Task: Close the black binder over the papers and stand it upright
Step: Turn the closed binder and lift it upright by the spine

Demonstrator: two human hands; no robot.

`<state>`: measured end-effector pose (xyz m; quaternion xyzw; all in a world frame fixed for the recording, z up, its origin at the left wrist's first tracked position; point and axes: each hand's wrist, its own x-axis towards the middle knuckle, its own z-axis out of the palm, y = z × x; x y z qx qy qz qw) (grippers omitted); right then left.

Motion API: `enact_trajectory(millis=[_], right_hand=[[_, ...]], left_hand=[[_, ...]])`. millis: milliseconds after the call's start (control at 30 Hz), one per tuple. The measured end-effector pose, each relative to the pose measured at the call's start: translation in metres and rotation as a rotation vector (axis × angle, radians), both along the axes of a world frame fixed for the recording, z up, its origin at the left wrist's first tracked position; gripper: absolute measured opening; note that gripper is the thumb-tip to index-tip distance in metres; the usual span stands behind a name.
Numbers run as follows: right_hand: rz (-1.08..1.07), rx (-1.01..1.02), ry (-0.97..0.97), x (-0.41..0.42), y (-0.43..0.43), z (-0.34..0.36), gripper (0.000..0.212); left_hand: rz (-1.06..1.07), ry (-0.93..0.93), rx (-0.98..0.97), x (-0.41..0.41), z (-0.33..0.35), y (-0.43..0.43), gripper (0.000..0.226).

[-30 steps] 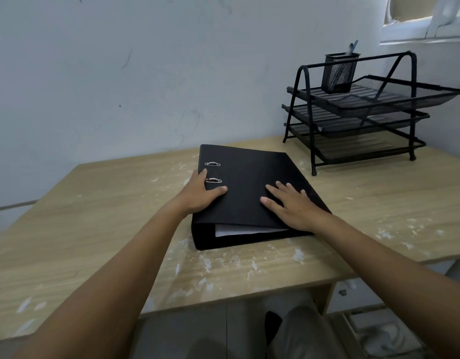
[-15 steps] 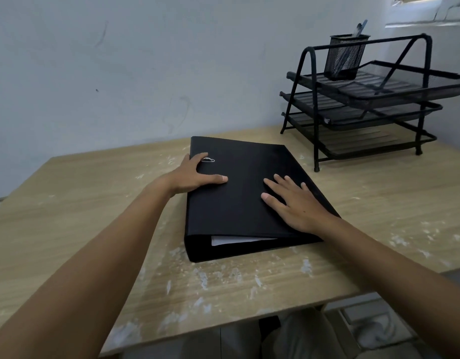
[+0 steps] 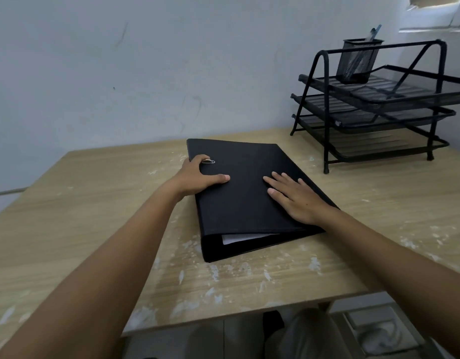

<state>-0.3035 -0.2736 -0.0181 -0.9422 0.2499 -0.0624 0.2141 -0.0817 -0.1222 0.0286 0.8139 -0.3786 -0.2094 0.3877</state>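
The black binder (image 3: 244, 187) lies flat and closed on the wooden table (image 3: 94, 216), its spine on the left. White papers (image 3: 239, 238) show at its near open end. My left hand (image 3: 197, 176) curls around the spine edge, thumb on top of the cover, beside a metal ring (image 3: 208, 161). My right hand (image 3: 298, 196) rests palm down on the right part of the cover, fingers spread and flat.
A black three-tier wire tray rack (image 3: 379, 110) stands at the table's back right, with a mesh pen cup (image 3: 358, 60) on its top tier. A pale wall (image 3: 146, 73) runs behind the table. White paint flecks mark the tabletop near its front edge.
My left hand slid farther along the spine edge toward the wall and now covers one metal ring. The right hand stays flat on the cover. The camera view shifted a little.
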Motion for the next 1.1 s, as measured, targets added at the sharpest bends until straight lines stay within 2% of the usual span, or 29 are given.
enact_trajectory(millis=[167,433,867,1000,1100], right_hand=[[0.108,0.01,0.02,0.023,-0.013,0.003,0.049],[0.17,0.028,0.062,0.049,-0.029,0.004,0.049],[0.06,0.112,0.034,0.053,-0.002,0.024,0.053],[0.067,0.041,0.002,0.04,0.04,0.044,0.065],[0.124,-0.043,0.076,0.028,0.088,0.064,0.078]], left_hand=[[0.175,0.045,-0.066,-0.01,-0.006,0.017,0.077],[0.351,0.066,-0.069,-0.031,-0.008,0.027,0.074],[0.365,0.1,-0.092,-0.039,-0.002,0.036,0.076],[0.403,0.082,-0.092,-0.041,-0.002,0.032,0.079],[0.366,0.028,-0.051,-0.039,-0.002,0.033,0.081]])
